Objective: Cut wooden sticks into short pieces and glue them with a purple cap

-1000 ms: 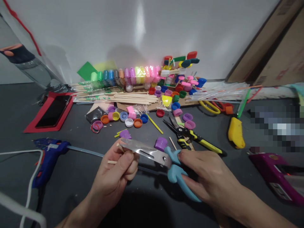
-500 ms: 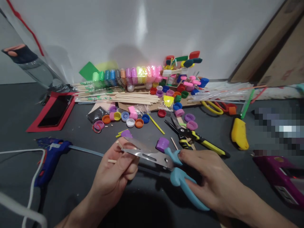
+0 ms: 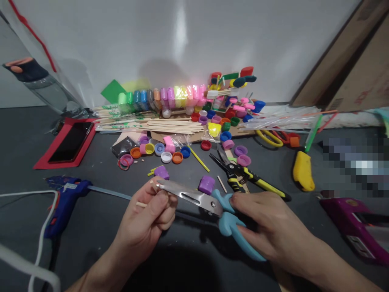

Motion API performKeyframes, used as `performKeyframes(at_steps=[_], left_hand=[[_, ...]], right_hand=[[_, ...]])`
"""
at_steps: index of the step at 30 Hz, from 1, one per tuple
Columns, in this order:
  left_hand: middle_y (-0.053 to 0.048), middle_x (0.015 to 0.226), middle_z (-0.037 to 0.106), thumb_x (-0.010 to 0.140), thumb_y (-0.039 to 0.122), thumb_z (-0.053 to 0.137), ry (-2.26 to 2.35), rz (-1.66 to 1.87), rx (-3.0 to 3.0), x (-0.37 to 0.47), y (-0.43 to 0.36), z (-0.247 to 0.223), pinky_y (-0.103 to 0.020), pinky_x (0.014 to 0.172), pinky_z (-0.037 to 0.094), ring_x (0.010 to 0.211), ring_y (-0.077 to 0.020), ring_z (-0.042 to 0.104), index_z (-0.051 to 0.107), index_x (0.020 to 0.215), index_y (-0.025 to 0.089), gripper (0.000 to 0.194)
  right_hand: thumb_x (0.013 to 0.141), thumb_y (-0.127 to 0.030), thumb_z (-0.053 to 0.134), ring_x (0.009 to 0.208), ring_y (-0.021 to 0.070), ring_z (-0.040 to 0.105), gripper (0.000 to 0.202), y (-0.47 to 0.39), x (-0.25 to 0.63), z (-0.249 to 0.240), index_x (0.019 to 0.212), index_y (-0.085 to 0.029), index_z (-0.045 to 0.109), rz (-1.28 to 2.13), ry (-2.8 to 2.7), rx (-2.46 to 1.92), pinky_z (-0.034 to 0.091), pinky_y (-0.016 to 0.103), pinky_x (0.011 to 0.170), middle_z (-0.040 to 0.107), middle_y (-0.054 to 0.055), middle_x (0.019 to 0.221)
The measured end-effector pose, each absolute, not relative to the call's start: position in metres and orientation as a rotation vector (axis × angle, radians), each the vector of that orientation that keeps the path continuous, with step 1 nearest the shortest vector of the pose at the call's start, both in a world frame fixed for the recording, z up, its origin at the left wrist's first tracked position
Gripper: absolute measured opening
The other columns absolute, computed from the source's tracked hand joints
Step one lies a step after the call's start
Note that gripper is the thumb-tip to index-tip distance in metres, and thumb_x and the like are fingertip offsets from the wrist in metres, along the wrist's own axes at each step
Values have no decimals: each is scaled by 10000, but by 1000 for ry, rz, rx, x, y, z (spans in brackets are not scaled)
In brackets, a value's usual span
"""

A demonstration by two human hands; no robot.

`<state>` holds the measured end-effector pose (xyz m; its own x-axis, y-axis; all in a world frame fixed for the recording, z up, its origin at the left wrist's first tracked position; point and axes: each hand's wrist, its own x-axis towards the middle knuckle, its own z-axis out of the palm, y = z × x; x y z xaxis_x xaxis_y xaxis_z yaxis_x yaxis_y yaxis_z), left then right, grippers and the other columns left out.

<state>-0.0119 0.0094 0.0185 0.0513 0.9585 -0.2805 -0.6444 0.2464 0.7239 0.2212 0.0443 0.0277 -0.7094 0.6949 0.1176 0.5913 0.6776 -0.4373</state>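
Observation:
Light blue-handled scissors [image 3: 203,202] are held in my right hand [image 3: 267,227], fingers and thumb through the handles. Their blades look nearly closed, with the tip at my left fingertips. My left hand [image 3: 150,219] pinches short pieces of thin wooden stick [image 3: 141,205]; one end pokes out to the left, another shows by the blade tip. Behind the hands lie two purple caps [image 3: 206,185] and a short loose stick piece [image 3: 222,184]. Black-and-yellow pliers [image 3: 249,174] rest beyond my right hand.
A blue glue gun [image 3: 65,202] with a white cable is at left, near a phone [image 3: 71,142] on red sheet. Bottle caps, wooden skewers [image 3: 173,126] and clay packs [image 3: 152,97] line the back. At right are a yellow cutter [image 3: 303,170] and a magenta tool [image 3: 352,227].
The scissor blades have closed together near my left fingertips, and the lower handle has risen slightly. Both hands keep their hold.

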Motion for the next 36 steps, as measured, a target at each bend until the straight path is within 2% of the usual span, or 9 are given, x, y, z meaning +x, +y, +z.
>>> performKeyframes(at_steps=[3, 9, 17, 22, 28, 36], left_hand=[[47, 616, 444, 741, 335, 799, 836, 1306, 478, -12, 10, 18, -182, 418, 169, 475, -43, 216, 555, 696, 174, 296], [79, 562, 314, 763, 305, 788, 751, 1338, 474, -13, 9, 14, -167, 416, 188, 475, -49, 178, 556, 671, 177, 279], [81, 571, 352, 721, 268, 826, 752, 1337, 415, -12, 11, 14, -142, 424, 225, 486, -45, 202, 584, 717, 183, 256], [71, 591, 367, 723, 281, 825, 727, 1328, 428, -13, 11, 13, -144, 427, 219, 492, -44, 215, 598, 713, 182, 248], [72, 592, 334, 761, 297, 793, 719, 1328, 474, -14, 10, 12, -155, 425, 201, 495, -51, 199, 585, 708, 180, 245], [84, 578, 252, 780, 272, 777, 713, 1325, 443, -13, 9, 13, -165, 433, 182, 496, -58, 156, 606, 725, 193, 196]], right_hand=[[903, -246, 508, 507, 120, 472, 223, 44, 218, 27, 684, -206, 523, 641, -2579, -1048, 308, 262, 517, 530, -24, 592], [881, -280, 538, 566, 146, 521, 170, 44, 216, 27, 745, -189, 585, 657, -2589, -1091, 336, 276, 554, 584, 1, 652], [887, -229, 488, 527, 142, 488, 170, 43, 218, 25, 733, -192, 548, 495, -2627, -1009, 314, 284, 521, 556, -1, 627], [880, -251, 527, 576, 154, 539, 118, 43, 217, 25, 788, -198, 579, 599, -2605, -1038, 336, 283, 544, 596, 6, 668], [887, -268, 530, 573, 157, 537, 143, 44, 219, 27, 780, -194, 589, 639, -2622, -1031, 339, 291, 548, 590, 7, 663], [910, -235, 483, 522, 142, 498, 175, 42, 221, 25, 745, -199, 529, 431, -2679, -992, 321, 281, 522, 550, -7, 625]])
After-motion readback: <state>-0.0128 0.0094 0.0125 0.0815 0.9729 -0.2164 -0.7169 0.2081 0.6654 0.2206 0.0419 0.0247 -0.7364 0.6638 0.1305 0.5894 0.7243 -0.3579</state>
